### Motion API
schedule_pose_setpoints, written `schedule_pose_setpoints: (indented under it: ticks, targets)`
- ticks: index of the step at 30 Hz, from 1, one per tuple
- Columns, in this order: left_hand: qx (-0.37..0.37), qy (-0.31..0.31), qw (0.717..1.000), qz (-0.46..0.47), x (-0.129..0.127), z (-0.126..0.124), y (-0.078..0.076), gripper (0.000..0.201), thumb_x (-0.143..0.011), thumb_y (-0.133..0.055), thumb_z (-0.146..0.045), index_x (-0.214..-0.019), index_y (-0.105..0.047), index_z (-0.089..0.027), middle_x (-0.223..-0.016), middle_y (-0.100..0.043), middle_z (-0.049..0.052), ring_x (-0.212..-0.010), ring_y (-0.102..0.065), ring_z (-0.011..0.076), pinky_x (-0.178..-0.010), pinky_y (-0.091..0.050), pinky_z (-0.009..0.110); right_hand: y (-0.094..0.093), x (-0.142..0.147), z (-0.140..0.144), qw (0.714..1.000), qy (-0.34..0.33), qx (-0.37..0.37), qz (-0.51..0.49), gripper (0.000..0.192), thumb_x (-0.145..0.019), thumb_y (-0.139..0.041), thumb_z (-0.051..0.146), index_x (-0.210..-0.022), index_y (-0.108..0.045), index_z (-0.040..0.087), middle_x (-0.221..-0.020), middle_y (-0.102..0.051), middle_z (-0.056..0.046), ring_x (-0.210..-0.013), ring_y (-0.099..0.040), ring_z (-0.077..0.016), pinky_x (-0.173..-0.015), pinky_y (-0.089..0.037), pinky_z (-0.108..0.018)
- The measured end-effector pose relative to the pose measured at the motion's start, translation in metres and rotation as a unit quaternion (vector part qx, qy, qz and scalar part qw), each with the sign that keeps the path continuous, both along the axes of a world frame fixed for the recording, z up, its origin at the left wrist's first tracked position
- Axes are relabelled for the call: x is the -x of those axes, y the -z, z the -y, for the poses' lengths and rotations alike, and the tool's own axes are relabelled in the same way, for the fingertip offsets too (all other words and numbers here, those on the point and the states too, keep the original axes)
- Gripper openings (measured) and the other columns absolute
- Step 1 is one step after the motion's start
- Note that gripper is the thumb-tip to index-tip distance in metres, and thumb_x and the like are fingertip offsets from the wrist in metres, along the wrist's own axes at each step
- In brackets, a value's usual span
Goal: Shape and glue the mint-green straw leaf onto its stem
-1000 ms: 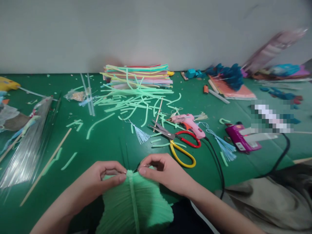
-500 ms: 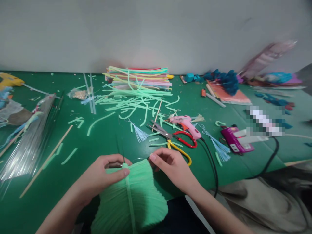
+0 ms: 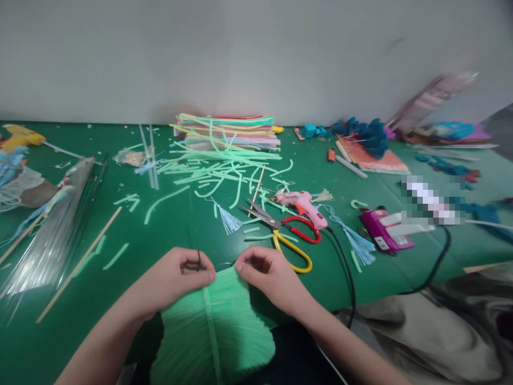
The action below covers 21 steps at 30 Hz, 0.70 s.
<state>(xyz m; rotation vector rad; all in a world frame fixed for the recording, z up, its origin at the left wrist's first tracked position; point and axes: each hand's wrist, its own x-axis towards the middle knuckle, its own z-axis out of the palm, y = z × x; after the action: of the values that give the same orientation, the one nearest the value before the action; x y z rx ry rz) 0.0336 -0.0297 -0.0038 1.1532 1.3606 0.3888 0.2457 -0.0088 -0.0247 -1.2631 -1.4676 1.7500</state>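
Your left hand [image 3: 176, 278] and your right hand [image 3: 266, 275] sit close together at the top edge of a soft mint-green bundle of fine fringed paper [image 3: 214, 329], which lies right in front of you, under and between both hands, with a pale green strip running down its middle. Your left thumb and fingers are pinched shut on a thin dark wire [image 3: 199, 260] that sticks up just past them. Your right fingers are curled and pinched too, at the bundle's top corner, and a thin wire loop runs between the two hands. Just past your right hand lie scissors with one red and one yellow handle [image 3: 289, 238], and touching them on the far side is a pink glue gun [image 3: 303, 203] with a black cord [image 3: 348, 278] that runs back beside your right arm. A little light-blue thread tassel [image 3: 229, 220] lies beyond the gap between your hands. Farther off is a mess of cut mint-green paper strips [image 3: 216, 171] and a stack of coloured sheets [image 3: 228, 130]. Off to the side of your left hand lies a long wooden stick [image 3: 80, 263] on the green table [image 3: 168, 224], next to a shiny clear plastic bag [image 3: 48, 240].
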Motion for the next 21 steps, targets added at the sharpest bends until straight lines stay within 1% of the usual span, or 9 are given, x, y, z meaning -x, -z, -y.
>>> schedule_pose_setpoints:
  ticks: [5,7,12,14,16,19,21]
  targets:
    - [0.027,0.03,0.999,0.002,0.001,-0.001,-0.001,0.016,-0.077,-0.066,-0.035,-0.073,-0.066,-0.019,-0.061,-0.052,-0.006,-0.059,-0.043,0.0118,-0.057,-0.03,0.024,0.002,0.0,0.001,1.0,-0.022,0.006,0.003,0.016,-0.076,-0.067,0.031,-0.074,-0.064,0.015,-0.065,-0.055,0.003,-0.058,-0.045,-0.0091,-0.053,-0.036,-0.022]
    - [0.028,0.034,0.999,0.004,0.001,-0.001,0.0,0.016,-0.077,-0.066,-0.035,-0.073,-0.066,-0.019,-0.061,-0.051,-0.006,-0.059,-0.043,0.0115,-0.056,-0.029,0.024,0.002,0.0,0.001,1.0,-0.019,0.007,0.011,0.015,-0.077,-0.067,0.029,-0.074,-0.064,0.015,-0.065,-0.055,0.002,-0.058,-0.045,-0.0091,-0.053,-0.037,-0.022]
    - [0.013,0.024,0.999,0.019,0.001,-0.003,0.0,0.015,-0.078,-0.065,-0.033,-0.074,-0.065,-0.019,-0.065,-0.055,-0.006,-0.062,-0.046,0.0117,-0.059,-0.032,0.023,0.001,-0.001,0.003,0.999,-0.003,-0.029,0.037,0.017,-0.079,-0.067,0.031,-0.081,-0.069,0.014,-0.071,-0.063,-0.001,-0.062,-0.053,-0.011,-0.057,-0.042,-0.023]
    - [0.012,0.026,0.999,0.015,0.001,-0.004,-0.001,0.016,-0.079,-0.065,-0.034,-0.075,-0.064,-0.019,-0.066,-0.055,-0.006,-0.062,-0.046,0.0115,-0.059,-0.032,0.023,0.001,0.0,0.004,0.999,-0.002,-0.034,0.033,0.017,-0.078,-0.069,0.031,-0.081,-0.07,0.015,-0.07,-0.064,-0.001,-0.062,-0.054,-0.0113,-0.056,-0.042,-0.023]
    - [0.001,0.031,1.0,0.001,0.0,-0.006,-0.003,0.016,-0.08,-0.065,-0.035,-0.081,-0.065,-0.019,-0.068,-0.056,-0.006,-0.062,-0.047,0.0114,-0.058,-0.032,0.023,0.001,0.0,0.004,0.999,0.003,-0.035,0.031,0.016,-0.078,-0.069,0.03,-0.08,-0.069,0.015,-0.069,-0.063,0.0,-0.061,-0.053,-0.011,-0.055,-0.042,-0.022]
    - [-0.036,0.047,0.998,-0.02,-0.001,-0.013,-0.004,0.021,-0.08,-0.067,-0.039,-0.087,-0.07,-0.02,-0.072,-0.063,-0.004,-0.067,-0.052,0.013,-0.061,-0.037,0.024,0.003,0.002,0.003,0.999,0.01,-0.039,0.026,0.015,-0.078,-0.068,0.029,-0.076,-0.068,0.014,-0.068,-0.063,0.0,-0.06,-0.052,-0.0108,-0.054,-0.041,-0.022]
    - [-0.044,0.053,0.997,-0.021,-0.002,-0.018,-0.003,0.024,-0.078,-0.068,-0.043,-0.083,-0.073,-0.02,-0.074,-0.068,-0.002,-0.072,-0.057,0.0151,-0.065,-0.04,0.025,0.004,0.002,0.003,0.999,0.014,-0.043,0.023,0.014,-0.078,-0.068,0.029,-0.075,-0.068,0.014,-0.067,-0.063,0.0,-0.06,-0.052,-0.0109,-0.054,-0.041,-0.022]
